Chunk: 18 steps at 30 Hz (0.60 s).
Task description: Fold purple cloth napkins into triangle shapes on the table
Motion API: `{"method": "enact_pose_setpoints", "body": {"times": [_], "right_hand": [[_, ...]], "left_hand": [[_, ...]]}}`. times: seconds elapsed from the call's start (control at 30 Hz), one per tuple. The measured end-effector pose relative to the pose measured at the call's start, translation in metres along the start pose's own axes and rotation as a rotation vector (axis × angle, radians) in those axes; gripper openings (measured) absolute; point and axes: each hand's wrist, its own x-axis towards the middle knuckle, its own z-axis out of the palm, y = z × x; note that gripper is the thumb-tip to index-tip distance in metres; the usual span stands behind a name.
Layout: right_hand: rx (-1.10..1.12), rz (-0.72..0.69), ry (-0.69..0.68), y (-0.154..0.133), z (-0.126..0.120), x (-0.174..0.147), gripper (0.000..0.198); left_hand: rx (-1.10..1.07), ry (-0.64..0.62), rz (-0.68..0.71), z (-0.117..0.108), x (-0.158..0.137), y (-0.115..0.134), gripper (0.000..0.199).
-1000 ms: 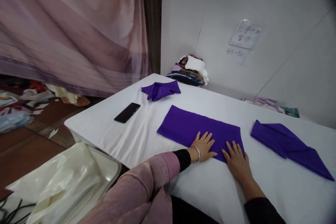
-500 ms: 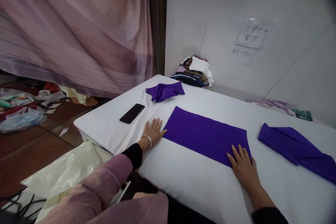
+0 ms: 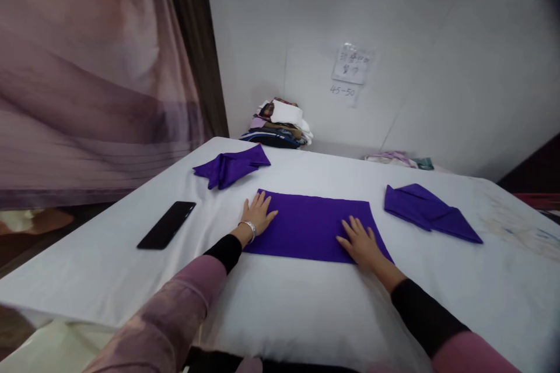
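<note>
A purple cloth napkin (image 3: 308,227) lies flat on the white-covered table in front of me, roughly a rectangle with its long side across. My left hand (image 3: 259,214), with a silver bracelet at the wrist, rests spread on its left end. Toward the right end, my right hand (image 3: 361,240) lies on the cloth with fingers apart. Both palms face down and neither hand grips anything. Farther left sits a folded, bunched purple napkin (image 3: 231,168). Another folded purple napkin (image 3: 429,213) lies to the right, apart from my hands.
A black phone (image 3: 167,225) lies on the left of the white table (image 3: 306,303). Behind the far edge are a stack of folded clothes (image 3: 277,122) and more fabric (image 3: 396,158) by the wall. A pink curtain (image 3: 87,70) hangs at left; a handwritten sign (image 3: 350,65) is on the wall.
My view has turned to the right. My left hand has moved from the napkin's left edge onto its surface. My right hand has shifted farther up onto the cloth.
</note>
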Motion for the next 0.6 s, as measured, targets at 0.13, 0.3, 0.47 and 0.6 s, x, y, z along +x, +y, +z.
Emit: {"method": "enact_pose_setpoints", "body": {"times": [0.13,0.3,0.47,0.6], "right_hand": [[0.132,-0.237,0.042,-0.071,-0.013,0.038,0.068],[0.219,-0.449,0.034,-0.130,-0.003,0.086,0.073],[0.217,-0.392,0.018,-0.096,0.004,0.111,0.074],[0.162,-0.003,0.000,-0.009,-0.003,0.112,0.070]], "left_hand": [[0.020,-0.020,-0.015,0.009,0.030,0.001,0.064],[0.016,-0.042,-0.054,0.019,0.038,-0.004,0.067],[0.017,-0.036,-0.051,0.020,0.037,-0.005,0.068],[0.015,-0.041,-0.060,0.020,0.039,-0.005,0.069]]}}
